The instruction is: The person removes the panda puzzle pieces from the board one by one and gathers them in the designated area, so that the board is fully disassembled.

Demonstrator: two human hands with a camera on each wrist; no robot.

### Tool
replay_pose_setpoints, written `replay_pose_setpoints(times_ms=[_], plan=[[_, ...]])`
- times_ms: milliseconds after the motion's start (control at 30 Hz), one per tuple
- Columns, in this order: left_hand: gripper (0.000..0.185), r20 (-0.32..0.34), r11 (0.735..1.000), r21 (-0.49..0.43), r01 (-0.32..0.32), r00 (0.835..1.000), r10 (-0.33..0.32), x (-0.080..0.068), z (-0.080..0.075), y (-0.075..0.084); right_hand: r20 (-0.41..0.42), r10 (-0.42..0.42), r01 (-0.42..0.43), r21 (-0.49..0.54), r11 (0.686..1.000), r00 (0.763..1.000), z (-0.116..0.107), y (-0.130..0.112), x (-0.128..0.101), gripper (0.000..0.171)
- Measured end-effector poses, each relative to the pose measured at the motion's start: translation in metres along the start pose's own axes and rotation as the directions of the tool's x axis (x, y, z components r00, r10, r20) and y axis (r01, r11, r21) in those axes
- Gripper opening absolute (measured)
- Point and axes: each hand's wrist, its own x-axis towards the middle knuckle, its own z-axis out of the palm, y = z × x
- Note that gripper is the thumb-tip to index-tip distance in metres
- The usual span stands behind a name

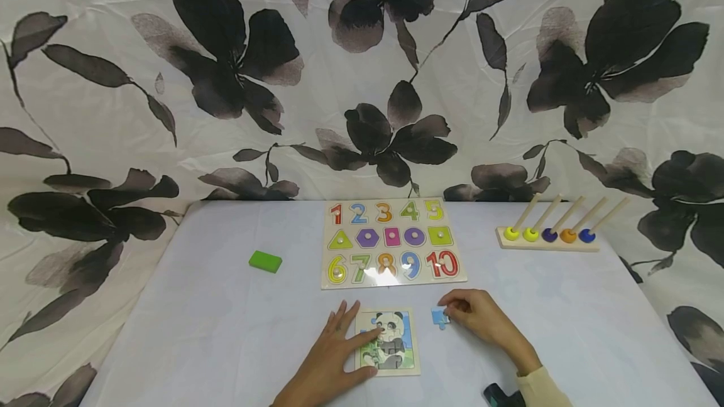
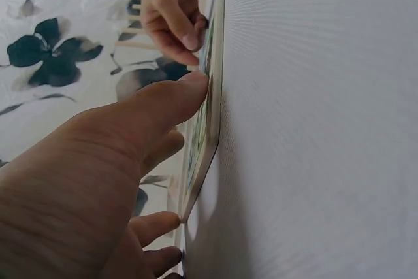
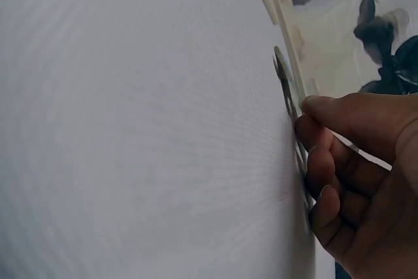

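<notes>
Only the head view takes in the whole bench (image 1: 226,331): the panda puzzle (image 1: 389,341) lies at its near edge, the left hand (image 1: 334,360) rests flat on the puzzle's left side with fingers spread, and the right hand (image 1: 481,318) sits just to the puzzle's right, fingers curled and pinching a loose blue puzzle piece (image 1: 438,318) that lies on the bench just beside the tray's upper right corner. Farther back are a number and shape board (image 1: 391,244), a green block (image 1: 265,261) to the left, and a peg rack with coloured rings (image 1: 547,237) to the right; none of these shows clearly in the wrist views. The left wrist view shows the puzzle tray edge-on (image 2: 212,122), the thumb pressed against its face, and the right hand (image 2: 171,11) beyond. The right wrist view shows the piece (image 3: 287,89) as a thin sliver under the fingertips (image 3: 313,106); its colour and shape cannot be made out there. The puzzle's picture is hidden in both wrist views, and the left hand covers part of it in the head view.
</notes>
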Motion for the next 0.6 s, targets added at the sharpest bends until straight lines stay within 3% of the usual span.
replay_pose_setpoints(times_ms=[367,500,600], plan=[[0.059,0.001,0.995,-0.1,0.03,1.0,-0.03,-0.001,-0.001,0.0,-0.07,0.024,-0.024,0.012,1.0,0.997,0.0,-0.003,-0.003,0.013],[0.059,0.004,0.994,-0.108,0.03,1.0,-0.03,0.0,-0.002,0.001,-0.104,0.002,0.0,0.017,1.0,0.995,-0.002,-0.019,-0.003,0.012],[0.056,0.0,0.995,-0.095,0.023,1.0,-0.024,0.0,-0.001,0.001,-0.076,-0.059,0.061,0.02,0.998,0.995,0.001,-0.037,0.0,0.012]])
